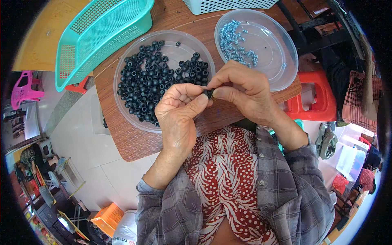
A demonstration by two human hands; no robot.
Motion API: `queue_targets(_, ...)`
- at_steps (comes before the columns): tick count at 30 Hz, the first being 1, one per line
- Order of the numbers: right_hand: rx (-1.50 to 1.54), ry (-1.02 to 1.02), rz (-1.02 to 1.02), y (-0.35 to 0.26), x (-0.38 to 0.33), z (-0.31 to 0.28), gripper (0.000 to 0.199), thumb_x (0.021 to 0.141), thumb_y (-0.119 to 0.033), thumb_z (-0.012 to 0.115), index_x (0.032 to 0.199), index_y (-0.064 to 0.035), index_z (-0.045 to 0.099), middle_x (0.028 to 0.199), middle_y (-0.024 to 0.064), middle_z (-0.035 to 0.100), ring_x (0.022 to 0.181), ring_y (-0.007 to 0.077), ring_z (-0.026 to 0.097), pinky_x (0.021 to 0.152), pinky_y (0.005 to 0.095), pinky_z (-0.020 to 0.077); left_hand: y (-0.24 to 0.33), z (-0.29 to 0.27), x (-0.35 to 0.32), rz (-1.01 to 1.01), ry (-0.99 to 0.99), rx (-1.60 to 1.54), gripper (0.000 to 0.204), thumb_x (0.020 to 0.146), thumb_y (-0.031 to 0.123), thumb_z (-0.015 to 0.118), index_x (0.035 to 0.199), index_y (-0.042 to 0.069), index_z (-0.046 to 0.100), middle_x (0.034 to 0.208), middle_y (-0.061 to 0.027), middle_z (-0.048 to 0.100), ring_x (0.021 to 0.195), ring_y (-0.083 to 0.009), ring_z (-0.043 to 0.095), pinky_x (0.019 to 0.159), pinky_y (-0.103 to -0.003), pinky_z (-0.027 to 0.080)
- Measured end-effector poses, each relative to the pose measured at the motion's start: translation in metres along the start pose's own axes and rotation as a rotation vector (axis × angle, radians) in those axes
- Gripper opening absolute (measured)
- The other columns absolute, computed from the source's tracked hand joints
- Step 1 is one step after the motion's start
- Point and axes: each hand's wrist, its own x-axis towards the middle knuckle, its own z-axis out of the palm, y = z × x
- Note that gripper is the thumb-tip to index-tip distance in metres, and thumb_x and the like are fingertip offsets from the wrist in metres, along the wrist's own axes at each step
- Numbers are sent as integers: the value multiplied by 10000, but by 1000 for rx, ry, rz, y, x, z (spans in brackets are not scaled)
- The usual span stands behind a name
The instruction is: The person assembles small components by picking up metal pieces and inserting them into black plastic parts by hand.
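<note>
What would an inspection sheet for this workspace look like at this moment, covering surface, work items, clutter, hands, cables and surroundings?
Surface: brown wooden table, rounded corner, near edge by the person's lap.
Work items: clear dish of black rings; clear dish of small silvery-blue parts, mostly bare; one small black ring pinched between both hands.
Clutter: teal mesh basket overhanging the table's far left; white mesh basket at the far edge.
Hands: left hand and right hand meet fingertip to fingertip over the table.
Cables: nothing seen.
Surroundings: pale tiled floor, red stool, pink stool, orange crate.
</note>
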Motion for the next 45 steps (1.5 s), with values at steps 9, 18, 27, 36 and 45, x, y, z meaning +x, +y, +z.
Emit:
queue_targets(9,31,-7,187,-3,0,1,69,813,-51,639,844,10,630,742,71,606,705,159,586,633,287,461,-4,4,-1,124,10,63,164,784,-102,639,925,-38,585,889,-100,651,763,-134,629,741,-249,529)
queue_targets(18,228,-35,393,-3,1,5,129,856,-86,614,841,43,620,753,72,653,725,95,603,623,244,474,-6,0,-1,151,48,78,169,779,-101,646,912,-31,569,929,-131,647,787,-154,625,753,-271,540)
queue_targets(27,-68,129,138,9,-7,30,84,795,-37,647,842,22,609,724,101,584,692,219,582,609,332,453,-7,-3,-2,119,74,3,164,782,-100,646,893,-15,560,917,-119,641,771,-155,622,730,-267,537)
queue_targets(36,-512,210,-420,20,-12,41,351,702,48,676,1034,81,570,895,185,594,729,317,560,597,360,467,-1,-4,0,101,141,-10,183,773,-115,643,901,-1,578,888,-75,634,807,-122,605,759,-237,503)
queue_targets(45,-628,306,-584,23,-7,44,354,583,-34,637,902,106,576,812,161,532,664,276,499,532,371,402,1,1,-6,62,147,-73,188,764,-121,653,882,3,575,870,-63,622,807,-122,604,767,-244,504)
